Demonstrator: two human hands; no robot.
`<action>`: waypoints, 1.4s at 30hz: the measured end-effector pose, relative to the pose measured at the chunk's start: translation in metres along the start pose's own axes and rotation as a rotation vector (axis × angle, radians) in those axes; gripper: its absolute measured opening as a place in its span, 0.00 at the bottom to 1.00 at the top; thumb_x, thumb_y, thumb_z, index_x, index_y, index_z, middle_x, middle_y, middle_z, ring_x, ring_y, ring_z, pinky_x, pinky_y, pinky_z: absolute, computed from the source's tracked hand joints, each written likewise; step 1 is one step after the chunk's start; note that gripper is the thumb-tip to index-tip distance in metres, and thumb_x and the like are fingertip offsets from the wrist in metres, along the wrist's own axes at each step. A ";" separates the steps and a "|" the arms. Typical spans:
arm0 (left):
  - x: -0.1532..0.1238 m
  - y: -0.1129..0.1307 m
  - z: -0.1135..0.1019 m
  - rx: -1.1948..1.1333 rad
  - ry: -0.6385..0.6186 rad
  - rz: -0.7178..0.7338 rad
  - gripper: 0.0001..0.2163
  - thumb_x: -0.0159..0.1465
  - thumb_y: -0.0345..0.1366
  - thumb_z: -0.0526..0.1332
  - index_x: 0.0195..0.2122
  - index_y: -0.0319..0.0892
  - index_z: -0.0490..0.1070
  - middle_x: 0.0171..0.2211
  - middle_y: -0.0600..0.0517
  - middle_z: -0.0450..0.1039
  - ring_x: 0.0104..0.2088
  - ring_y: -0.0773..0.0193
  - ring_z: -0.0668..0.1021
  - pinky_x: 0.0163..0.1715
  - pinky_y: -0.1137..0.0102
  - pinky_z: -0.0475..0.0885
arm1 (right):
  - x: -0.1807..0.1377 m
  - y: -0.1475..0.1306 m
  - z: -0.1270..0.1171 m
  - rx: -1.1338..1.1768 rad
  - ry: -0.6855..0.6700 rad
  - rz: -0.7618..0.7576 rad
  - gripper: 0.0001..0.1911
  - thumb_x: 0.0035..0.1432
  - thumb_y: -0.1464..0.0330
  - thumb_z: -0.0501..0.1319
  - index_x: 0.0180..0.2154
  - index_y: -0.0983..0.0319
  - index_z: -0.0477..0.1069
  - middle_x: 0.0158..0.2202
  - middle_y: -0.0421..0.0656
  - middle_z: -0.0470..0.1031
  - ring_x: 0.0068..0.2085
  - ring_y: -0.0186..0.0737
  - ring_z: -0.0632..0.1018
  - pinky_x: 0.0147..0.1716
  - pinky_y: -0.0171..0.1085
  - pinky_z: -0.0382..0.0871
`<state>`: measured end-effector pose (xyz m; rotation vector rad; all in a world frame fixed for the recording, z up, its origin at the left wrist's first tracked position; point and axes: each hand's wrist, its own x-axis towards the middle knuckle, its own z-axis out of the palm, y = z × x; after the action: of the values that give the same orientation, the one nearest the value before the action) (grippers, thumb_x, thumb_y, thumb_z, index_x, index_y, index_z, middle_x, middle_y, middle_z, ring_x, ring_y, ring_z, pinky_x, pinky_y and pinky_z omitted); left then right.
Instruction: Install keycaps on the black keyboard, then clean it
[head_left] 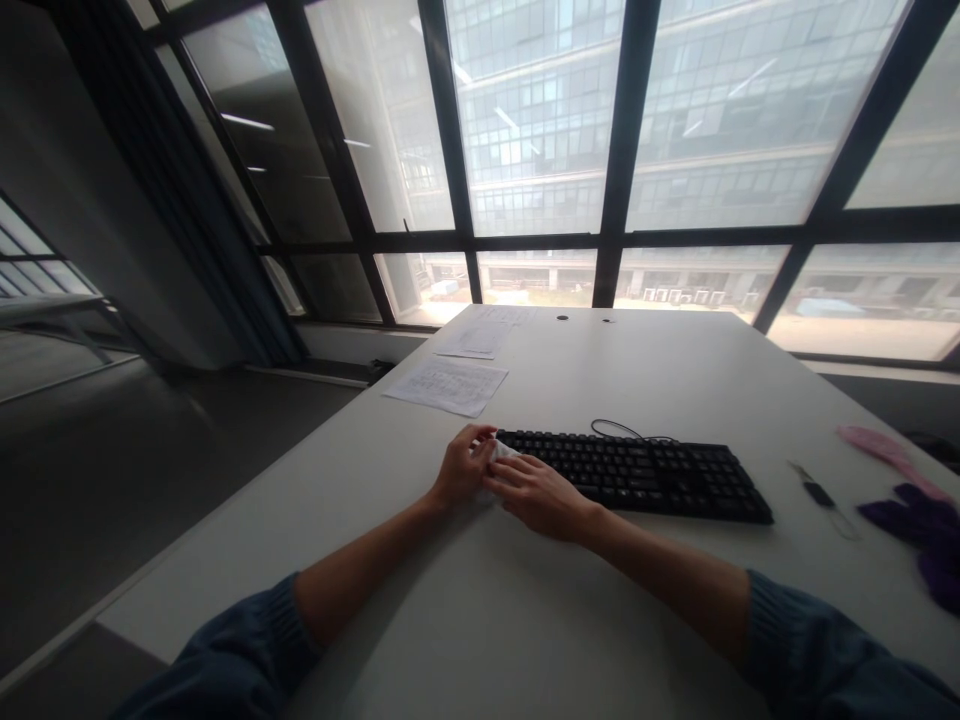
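The left hand (463, 470) and right hand (541, 494) grip a white tissue (503, 451) between their fingers, at the left end of the keyboard (631, 470) on the desk (442, 620), probably so it cannot slip.

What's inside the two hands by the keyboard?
A crumpled white wad shows between the left hand and right hand; paper or cloth, unclear. They cover the rest of it. The right hand also hides the near left part of the keyboard.
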<state>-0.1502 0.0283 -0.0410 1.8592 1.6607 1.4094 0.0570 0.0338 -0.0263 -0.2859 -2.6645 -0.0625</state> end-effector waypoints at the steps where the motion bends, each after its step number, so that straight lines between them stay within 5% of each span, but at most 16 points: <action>1: 0.001 -0.001 0.000 -0.006 0.008 -0.024 0.13 0.66 0.41 0.58 0.47 0.41 0.75 0.44 0.46 0.78 0.43 0.57 0.79 0.43 0.64 0.75 | 0.000 0.000 0.002 -0.005 0.002 -0.004 0.22 0.68 0.69 0.58 0.62 0.62 0.65 0.63 0.50 0.68 0.65 0.47 0.66 0.64 0.47 0.60; 10: 0.005 -0.006 -0.001 -0.009 0.024 -0.049 0.13 0.65 0.42 0.58 0.43 0.40 0.76 0.44 0.45 0.76 0.43 0.58 0.79 0.41 0.65 0.76 | -0.003 0.011 0.013 -0.079 0.049 0.278 0.22 0.70 0.64 0.56 0.60 0.69 0.68 0.62 0.58 0.70 0.65 0.54 0.67 0.65 0.52 0.60; 16: 0.004 -0.011 0.000 0.016 -0.044 -0.016 0.11 0.63 0.36 0.58 0.42 0.40 0.77 0.44 0.45 0.75 0.44 0.56 0.79 0.43 0.63 0.77 | -0.004 0.008 0.011 -0.045 0.000 0.113 0.28 0.69 0.63 0.58 0.67 0.63 0.60 0.67 0.51 0.63 0.68 0.52 0.62 0.67 0.51 0.58; 23: 0.005 -0.005 -0.001 0.048 -0.029 -0.030 0.11 0.61 0.36 0.58 0.40 0.41 0.77 0.43 0.45 0.77 0.44 0.56 0.79 0.39 0.65 0.77 | -0.003 0.008 0.019 -0.121 0.018 0.358 0.28 0.68 0.63 0.58 0.63 0.73 0.64 0.65 0.64 0.64 0.67 0.60 0.64 0.65 0.57 0.58; 29: 0.006 -0.009 0.000 -0.009 0.001 -0.072 0.12 0.61 0.36 0.58 0.42 0.39 0.77 0.43 0.45 0.78 0.42 0.57 0.80 0.42 0.63 0.78 | -0.003 0.004 0.013 -0.047 -0.056 0.112 0.30 0.66 0.75 0.53 0.69 0.65 0.56 0.68 0.55 0.60 0.69 0.53 0.60 0.67 0.53 0.57; 35: 0.007 -0.014 0.000 -0.033 0.007 -0.098 0.13 0.61 0.38 0.58 0.43 0.39 0.76 0.43 0.45 0.79 0.41 0.57 0.80 0.43 0.62 0.77 | 0.001 0.002 0.007 -0.058 -0.071 0.094 0.30 0.65 0.76 0.54 0.68 0.62 0.58 0.70 0.53 0.58 0.69 0.53 0.60 0.66 0.53 0.57; 42: 0.009 -0.013 -0.003 -0.061 0.066 -0.205 0.13 0.60 0.39 0.58 0.41 0.39 0.77 0.40 0.46 0.80 0.41 0.55 0.80 0.45 0.61 0.76 | 0.012 0.003 0.013 -0.071 -0.041 0.121 0.14 0.69 0.72 0.55 0.53 0.62 0.73 0.61 0.52 0.70 0.65 0.51 0.67 0.61 0.51 0.64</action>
<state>-0.1617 0.0387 -0.0445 1.5755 1.7615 1.4313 0.0411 0.0402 -0.0327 -0.4752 -2.6826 -0.1142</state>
